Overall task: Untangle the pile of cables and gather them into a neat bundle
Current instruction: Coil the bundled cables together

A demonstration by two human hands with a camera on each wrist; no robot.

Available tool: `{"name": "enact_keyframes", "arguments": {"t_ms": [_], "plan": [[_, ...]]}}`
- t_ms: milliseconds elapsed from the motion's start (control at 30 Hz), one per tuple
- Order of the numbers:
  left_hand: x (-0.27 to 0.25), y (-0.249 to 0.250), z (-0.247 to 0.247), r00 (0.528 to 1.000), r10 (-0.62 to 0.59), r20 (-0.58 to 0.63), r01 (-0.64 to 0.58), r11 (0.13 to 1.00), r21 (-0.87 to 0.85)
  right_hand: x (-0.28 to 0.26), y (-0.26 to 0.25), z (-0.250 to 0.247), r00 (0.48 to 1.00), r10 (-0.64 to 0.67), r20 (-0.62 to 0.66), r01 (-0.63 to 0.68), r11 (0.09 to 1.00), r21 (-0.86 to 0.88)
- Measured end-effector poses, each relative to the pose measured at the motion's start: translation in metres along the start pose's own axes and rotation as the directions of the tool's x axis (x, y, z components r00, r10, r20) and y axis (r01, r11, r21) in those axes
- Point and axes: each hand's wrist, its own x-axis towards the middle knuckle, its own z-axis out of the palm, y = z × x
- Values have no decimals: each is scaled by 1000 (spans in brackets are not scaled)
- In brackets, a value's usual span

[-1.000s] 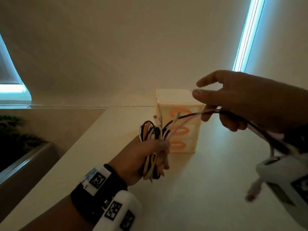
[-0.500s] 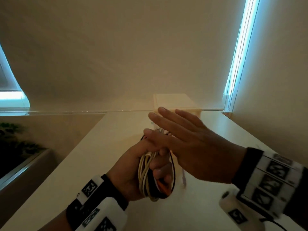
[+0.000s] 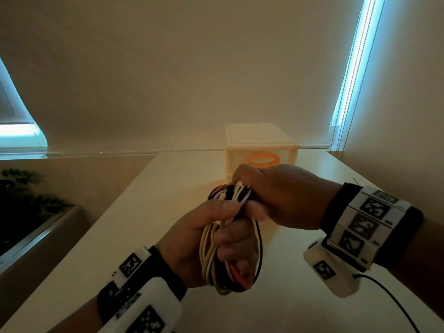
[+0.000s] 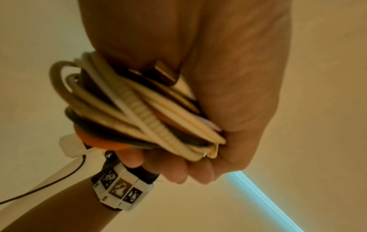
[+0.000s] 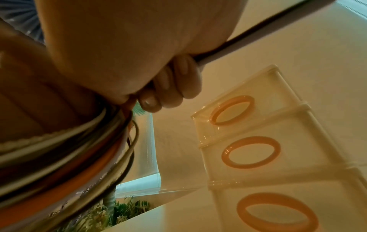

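Observation:
A bundle of cables [image 3: 208,248], cream, black, orange and white, is coiled into loops above the white table [image 3: 120,236]. My left hand [image 3: 225,229] grips the middle of the coil, thumb across the front and fingers curled round it. My right hand [image 3: 269,198] is closed over the top loops from the right and touches the left hand. The left wrist view shows the bundle [image 4: 139,113] pressed into the left hand [image 4: 228,78], with a metal plug end at the palm. Seen from the right wrist, the right hand [image 5: 168,87] has a dark cable [image 5: 258,29] under its curled fingers, with the loops [image 5: 79,149] below.
A cream drawer unit [image 3: 262,145] with orange ring handles stands on the table just behind the hands. A plant trough [image 3: 19,200] lies below the table's left edge. Blind cords [image 3: 341,116] hang at the right wall. A thin black wire [image 3: 396,304] trails from the right wrist.
One second ago my right hand drew a dark cable out to the right. It then swept flat across the bundle and now grips the bundle's top. The left hand has kept its hold.

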Motion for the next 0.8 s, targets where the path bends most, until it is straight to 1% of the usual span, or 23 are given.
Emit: {"name": "enact_keyframes", "arguments": {"t_ms": [33,67,133,167,200,233,300,400,433,467,567,600,667,733,800], "plan": [[1,-1,1,1000,19,-18,-19,1000,2,0,0,0,998,32,52,-34,999,35],[3,-3,1,999,42,-27,-42,999,4,0,-1,1,997,47,62,-53,994,98],[6,-3,3,995,91,-42,-91,996,3,2,-5,9,998,56,-34,-43,953,300],[6,-1,4,992,114,-45,-115,993,-13,3,-8,14,993,91,-80,-50,909,414],[6,3,5,989,141,-48,-143,989,-35,3,-9,21,983,156,-101,-82,851,519],[5,9,5,984,172,-50,-175,983,-63,3,-11,28,966,239,-94,-132,777,616],[3,18,3,974,215,-77,-223,969,-106,1,-16,42,923,384,-32,-222,598,770],[1,22,-5,968,217,-124,-234,962,-138,-1,-23,58,854,513,86,-265,285,921],[1,22,-6,968,213,-136,-232,962,-144,-1,-25,61,831,543,119,-261,192,946],[1,22,-8,967,207,-147,-229,961,-154,-1,-27,63,813,568,127,-241,131,962],[0,25,-11,966,183,-182,-216,959,-184,-4,-32,62,774,631,54,-158,110,981],[-1,26,-12,965,178,-191,-214,958,-190,-6,-33,61,772,635,33,-129,106,986],[-1,26,-13,964,168,-205,-208,959,-191,-10,-31,58,793,609,5,-96,117,988],[-1,26,-12,965,167,-203,-204,962,-181,-16,-24,54,837,547,6,-118,171,978],[-1,27,-9,967,173,-187,-205,964,-167,-20,-17,50,878,478,-14,-157,315,936]]}}
